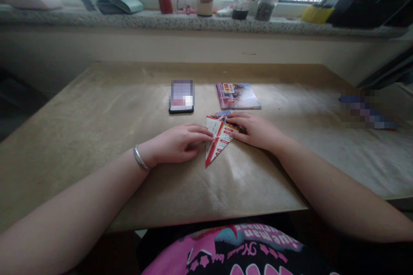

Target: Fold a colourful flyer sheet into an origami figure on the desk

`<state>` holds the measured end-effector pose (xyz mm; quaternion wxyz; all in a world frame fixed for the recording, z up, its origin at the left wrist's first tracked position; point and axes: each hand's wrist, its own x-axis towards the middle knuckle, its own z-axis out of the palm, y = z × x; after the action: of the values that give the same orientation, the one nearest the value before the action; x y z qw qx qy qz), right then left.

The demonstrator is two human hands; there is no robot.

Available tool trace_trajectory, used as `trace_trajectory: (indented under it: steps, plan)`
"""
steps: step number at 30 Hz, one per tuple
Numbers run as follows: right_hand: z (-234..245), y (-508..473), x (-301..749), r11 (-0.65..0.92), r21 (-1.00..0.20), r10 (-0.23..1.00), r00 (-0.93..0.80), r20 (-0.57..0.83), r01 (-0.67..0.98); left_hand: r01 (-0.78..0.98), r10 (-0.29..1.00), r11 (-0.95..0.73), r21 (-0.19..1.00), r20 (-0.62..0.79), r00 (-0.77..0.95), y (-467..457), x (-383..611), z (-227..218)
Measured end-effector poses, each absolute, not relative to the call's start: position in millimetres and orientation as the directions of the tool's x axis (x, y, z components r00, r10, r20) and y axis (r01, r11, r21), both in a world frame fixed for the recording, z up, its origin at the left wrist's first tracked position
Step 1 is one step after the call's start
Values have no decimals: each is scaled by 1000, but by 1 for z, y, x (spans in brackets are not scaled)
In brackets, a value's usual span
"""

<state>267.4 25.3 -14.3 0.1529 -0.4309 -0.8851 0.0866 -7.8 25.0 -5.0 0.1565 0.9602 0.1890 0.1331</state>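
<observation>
On the left, the left hand (180,139) lays its close-set fingertips on the near-triangular folded paper (219,141), though whether they pinch its edge cannot be told. The paper lies on the table (106,129) between the hands, where the step appears to be lining up or flattening a fold, and the next move seems to call for light, even pressure with the layers kept square. The right hand (258,131), thumb and fingers spread moderately wide, rests on the paper's right side, just nearer than the booklet (240,96).
</observation>
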Motion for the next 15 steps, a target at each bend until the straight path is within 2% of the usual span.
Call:
trace_trajectory:
  steps: [6,12,15]
  plan:
    - [-22,33,270,697,-358,709,-671,216,621,356,449,-867,347,239,861,27,0,-12]
    - [-31,40,266,706,-377,700,-670,245,599,550,594,-796,251,150,791,28,13,-17]
    - [-33,43,264,724,-366,682,-689,246,585,590,623,-778,214,141,770,30,18,-19]
